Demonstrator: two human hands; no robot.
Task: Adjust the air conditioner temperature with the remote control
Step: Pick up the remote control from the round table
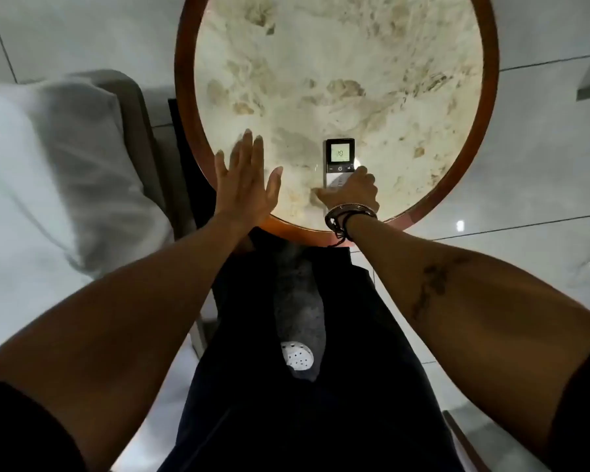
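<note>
Two bare arms reach out, and the right hand is wrapped around the bottom of the remote control, which lies flat on the round table near its close edge. The left hand is spread wide with nothing in it. The job looks only started: the small grey remote's screen glows with a number, but I cannot tell if a button is being pushed.

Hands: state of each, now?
Left hand: open, fingers spread flat, holding nothing.
Right hand: closed around the lower end of the remote on the table.

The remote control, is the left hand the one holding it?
No, the right hand grips the remote control on the round table, while the left hand hovers open beside it.
</note>
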